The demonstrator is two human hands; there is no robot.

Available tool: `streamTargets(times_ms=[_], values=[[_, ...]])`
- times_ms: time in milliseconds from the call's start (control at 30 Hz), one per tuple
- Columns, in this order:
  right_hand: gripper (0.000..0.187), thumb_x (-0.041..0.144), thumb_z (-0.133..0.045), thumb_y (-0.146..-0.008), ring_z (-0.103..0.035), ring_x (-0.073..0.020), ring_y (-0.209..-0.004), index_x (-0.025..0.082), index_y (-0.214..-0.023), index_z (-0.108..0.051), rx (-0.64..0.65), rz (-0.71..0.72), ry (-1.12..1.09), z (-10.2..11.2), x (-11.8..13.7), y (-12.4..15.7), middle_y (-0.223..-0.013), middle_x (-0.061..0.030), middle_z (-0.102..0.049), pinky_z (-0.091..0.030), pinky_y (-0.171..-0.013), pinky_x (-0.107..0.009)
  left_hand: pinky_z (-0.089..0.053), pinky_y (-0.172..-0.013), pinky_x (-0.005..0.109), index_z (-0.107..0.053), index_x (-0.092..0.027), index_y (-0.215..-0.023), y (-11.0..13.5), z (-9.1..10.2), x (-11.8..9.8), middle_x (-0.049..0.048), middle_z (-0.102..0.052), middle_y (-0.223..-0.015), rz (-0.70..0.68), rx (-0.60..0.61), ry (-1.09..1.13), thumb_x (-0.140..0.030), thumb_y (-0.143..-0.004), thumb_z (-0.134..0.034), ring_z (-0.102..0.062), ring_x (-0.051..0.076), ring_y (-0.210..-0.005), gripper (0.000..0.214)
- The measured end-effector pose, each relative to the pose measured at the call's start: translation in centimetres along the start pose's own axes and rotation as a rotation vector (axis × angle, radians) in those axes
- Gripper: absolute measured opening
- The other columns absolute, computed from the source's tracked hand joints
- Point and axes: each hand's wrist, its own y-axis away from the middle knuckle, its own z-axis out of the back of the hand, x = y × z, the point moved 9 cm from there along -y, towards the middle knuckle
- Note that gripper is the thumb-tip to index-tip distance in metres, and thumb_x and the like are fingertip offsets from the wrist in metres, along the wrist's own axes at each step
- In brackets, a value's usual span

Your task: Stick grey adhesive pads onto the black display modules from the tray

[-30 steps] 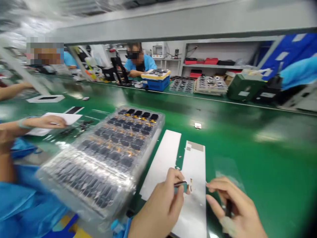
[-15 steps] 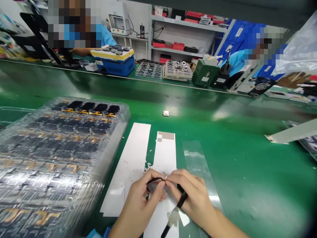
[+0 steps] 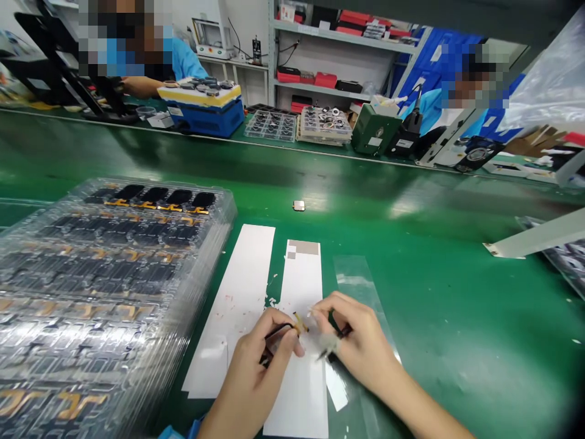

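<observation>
My left hand (image 3: 260, 366) pinches a small dark component with a gold flex tail (image 3: 287, 328) above a white paper strip (image 3: 299, 292). My right hand (image 3: 356, 341) is closed round a dark pen-like tool (image 3: 336, 344) with a taped tip, its fingertips close to the component's tail. A second white strip (image 3: 237, 292) lies just left, and a clear film strip (image 3: 361, 280) just right. A stack of clear plastic trays (image 3: 105, 274) holding several dark components fills the left side.
One small square part (image 3: 298, 205) lies alone on the green belt (image 3: 411, 274) beyond the strips. Across the belt sit a blue bin (image 3: 208, 113), part trays (image 3: 320, 125), a green box (image 3: 377, 135) and other workers. A white bar (image 3: 534, 239) juts in from the right.
The view swung right and steadied. My right hand came in to meet the left at the component, and the tool turned in my right hand from hanging down to lying nearly level.
</observation>
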Motion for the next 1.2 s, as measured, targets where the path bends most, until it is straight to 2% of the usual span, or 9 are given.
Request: streamTargets(times_ms=[100, 200, 267, 400, 500, 700, 900, 1067, 1200], values=[[0.016, 0.024, -0.065, -0.081, -0.044, -0.0087, -0.053, 0.017, -0.067, -0.062, 0.101, -0.225, -0.23, -0.3, -1.7, -1.0, -0.062, 0.0023, -0.055, -0.031, -0.047, -0.021, -0.034, -0.056, 0.023, -0.048, -0.022, -0.085, 0.3, 0.2, -0.4, -0.0031, -0.053, -0.063, 0.018, -0.031, 0.138, -0.047, -0.098, -0.046, -0.047, 0.012, -0.061, 0.029], [0.014, 0.029, -0.07, -0.078, -0.027, -0.0057, -0.044, 0.017, -0.071, -0.065, 0.241, -0.36, -0.486, -2.2, -1.8, -1.2, -0.05, 0.008, -0.044, -0.02, -0.044, -0.021, -0.026, -0.052, 0.023, -0.042, -0.023, -0.087, 0.4, -0.3, -0.1, -0.0046, -0.055, -0.061, 0.09, -0.032, 0.259, -0.053, -0.095, -0.05, -0.039, 0.01, -0.054, 0.033], [0.018, 0.033, -0.074, -0.075, -0.024, -0.0056, -0.044, 0.017, -0.071, -0.065, 0.31, -0.388, -0.657, -3.4, -1.2, -1.0, -0.047, 0.0091, -0.041, -0.018, -0.045, -0.022, -0.025, -0.052, 0.022, -0.041, -0.023, -0.088, 0.4, -0.6, 0.0, -0.0054, -0.055, -0.059, 0.105, -0.047, 0.302, -0.055, -0.093, -0.053, -0.037, 0.01, -0.052, 0.034], [0.027, 0.04, -0.073, -0.078, -0.032, -0.007, -0.049, 0.018, -0.067, -0.065, 0.319, -0.351, -0.85, -4.2, -0.7, -0.5, -0.053, 0.0059, -0.049, -0.027, -0.051, -0.023, -0.029, -0.054, 0.023, -0.045, -0.022, -0.088, 0.4, -0.4, -0.2, -0.0057, -0.052, -0.056, 0.042, -0.115, 0.252, -0.053, -0.092, -0.055, -0.042, 0.011, -0.054, 0.033], [0.029, 0.043, -0.071, -0.08, -0.028, -0.0071, -0.047, 0.018, -0.067, -0.066, 0.296, -0.372, -0.826, -4.3, -1.5, -0.1, -0.051, 0.0068, -0.045, -0.024, -0.049, -0.023, -0.029, -0.054, 0.024, -0.046, -0.022, -0.088, 0.4, -0.3, -0.3, -0.0057, -0.05, -0.057, 0.012, -0.142, 0.176, -0.052, -0.094, -0.053, -0.043, 0.011, -0.055, 0.032], [0.032, 0.048, -0.071, -0.078, -0.036, -0.009, -0.046, 0.018, -0.067, -0.066, 0.267, -0.409, -0.749, -4.4, -2.5, 0.4, -0.05, 0.0049, -0.048, -0.028, -0.048, -0.024, -0.028, -0.055, 0.024, -0.042, -0.023, -0.093, 0.5, -0.7, 0.6, -0.0082, -0.041, -0.058, 0.076, -0.093, 0.145, -0.057, -0.095, -0.046, -0.037, 0.011, -0.055, 0.034], [0.027, 0.04, -0.067, -0.082, -0.019, -0.006, -0.041, 0.018, -0.067, -0.062, 0.186, -0.362, -0.577, -3.7, -2.0, 0.7, -0.044, 0.0109, -0.028, -0.016, -0.042, -0.023, -0.023, -0.057, 0.026, -0.039, -0.023, -0.094, 0.4, -1.2, 1.2, -0.0082, -0.042, -0.058, 0.117, -0.019, 0.243, -0.054, -0.096, -0.045, -0.035, 0.012, -0.057, 0.032], [0.022, 0.028, -0.063, -0.083, -0.027, -0.0057, -0.045, 0.018, -0.065, -0.055, 0.102, -0.256, -0.491, -3.1, -1.0, 0.8, -0.054, 0.0068, -0.042, -0.019, -0.043, -0.022, -0.02, -0.055, 0.026, -0.038, -0.023, -0.093, 0.4, -1.2, 0.8, -0.0097, -0.038, -0.06, 0.124, -0.03, 0.271, -0.052, -0.096, -0.048, -0.033, 0.01, -0.054, 0.031], [0.024, 0.027, -0.062, -0.084, -0.029, -0.0067, -0.046, 0.019, -0.064, -0.053, 0.097, -0.256, -0.491, -3.0, -1.0, 0.8, -0.052, 0.0075, -0.04, -0.022, -0.046, -0.022, -0.02, -0.055, 0.026, -0.039, -0.023, -0.094, 0.4, -1.4, 0.3, -0.0103, -0.036, -0.059, 0.112, -0.019, 0.266, -0.056, -0.096, -0.046, -0.03, 0.01, -0.054, 0.033]])
